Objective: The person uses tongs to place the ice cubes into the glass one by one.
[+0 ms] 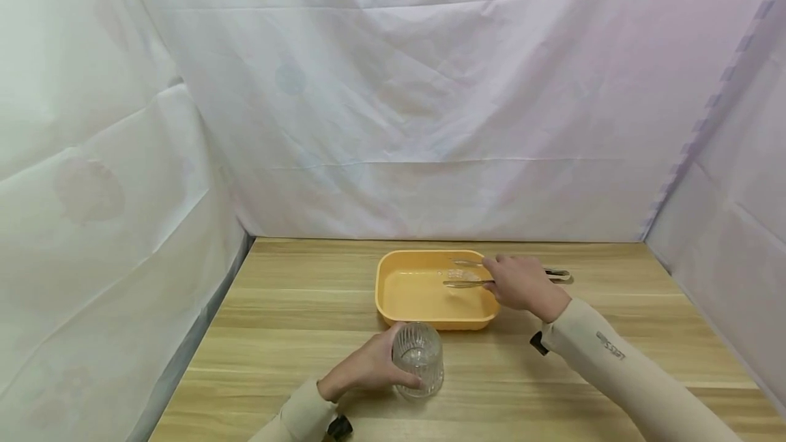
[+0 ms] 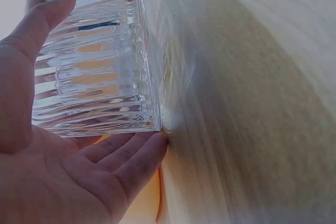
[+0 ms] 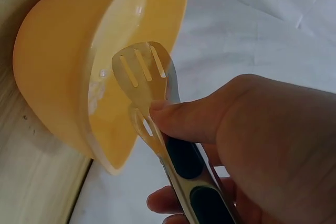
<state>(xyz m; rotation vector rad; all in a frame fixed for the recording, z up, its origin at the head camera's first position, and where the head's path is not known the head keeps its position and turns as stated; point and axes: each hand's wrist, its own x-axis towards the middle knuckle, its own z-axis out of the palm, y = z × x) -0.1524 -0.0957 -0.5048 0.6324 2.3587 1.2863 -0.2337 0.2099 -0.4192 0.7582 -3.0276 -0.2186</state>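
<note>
My left hand (image 1: 373, 363) holds a clear ribbed glass (image 1: 419, 360) at the front of the table, thumb on one side and fingers on the other. In the left wrist view the glass (image 2: 100, 69) stands against the tabletop; I cannot tell which end is up. My right hand (image 1: 520, 283) grips metal tongs (image 1: 464, 284) at the right side of a yellow basin (image 1: 442, 325). The tongs' slotted ends (image 3: 142, 72) stand apart over the basin, with dark pads along the handle. Small clear pieces (image 1: 457, 274) like ice lie in the basin near the tongs.
The wood-grain table (image 1: 276, 333) has a white cloth (image 1: 430, 101) hanging behind it and more white cloth along the left and right sides. The basin's raised wall lies just beyond the glass.
</note>
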